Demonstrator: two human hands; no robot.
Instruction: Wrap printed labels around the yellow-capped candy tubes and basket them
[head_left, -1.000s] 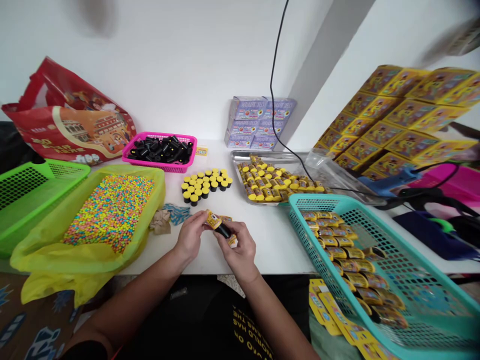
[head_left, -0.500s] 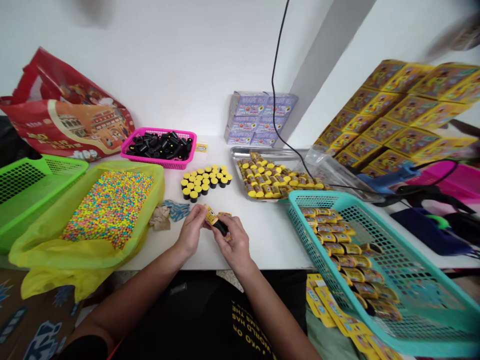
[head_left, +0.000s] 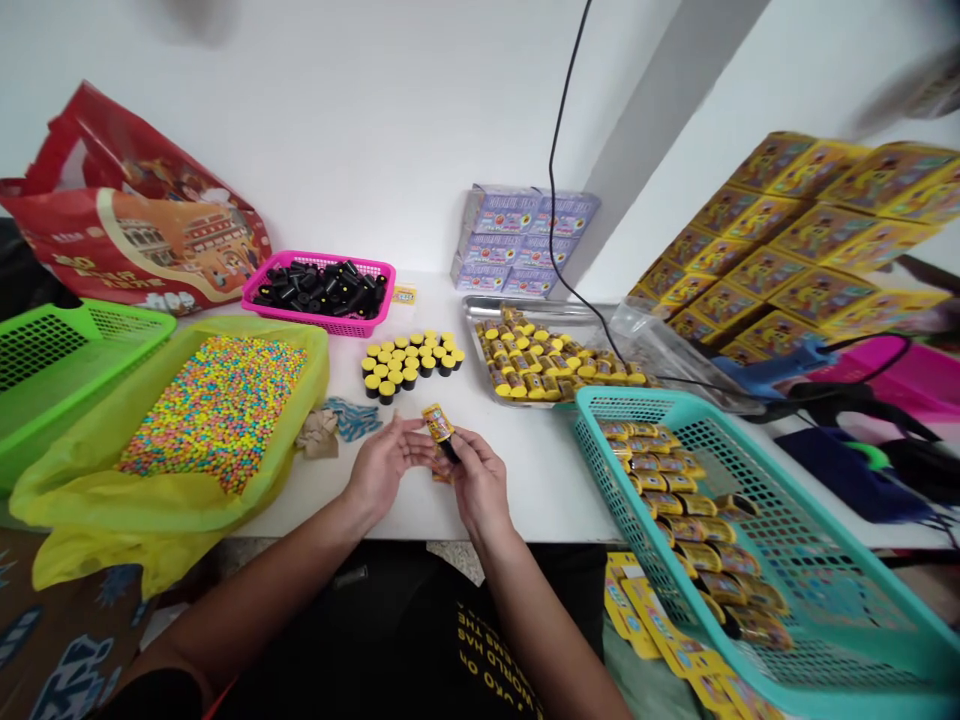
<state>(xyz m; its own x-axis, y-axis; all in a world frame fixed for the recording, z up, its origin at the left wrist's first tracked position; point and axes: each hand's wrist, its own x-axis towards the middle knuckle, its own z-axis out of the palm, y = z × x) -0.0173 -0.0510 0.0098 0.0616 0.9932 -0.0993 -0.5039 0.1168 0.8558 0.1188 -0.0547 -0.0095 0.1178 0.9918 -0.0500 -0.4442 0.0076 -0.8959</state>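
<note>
My right hand (head_left: 481,478) grips a small cylindrical container (head_left: 437,422) by its black end, over the near part of the white table. The yellow printed label wraps its upper part, which tilts up and to the left. Just left of it, my left hand (head_left: 381,465) is open, fingers stretched toward the container; whether a fingertip touches it I cannot tell. Under the hands a bit of yellow printed paper (head_left: 441,476) partly shows. Beyond them stand several black containers with yellow tops (head_left: 409,362).
Left are a yellow-lined tub of coloured candy beads (head_left: 217,405), a green basket (head_left: 112,325) and a pink basket (head_left: 322,325) of black containers. Labelled containers lie in a metal tray (head_left: 480,318) and a turquoise basket (head_left: 817,500). A black cable (head_left: 553,190) hangs over the tray.
My left hand has let go of the container and its fingers have spread. The right hand has turned the container more upright and shifted it slightly right.
</note>
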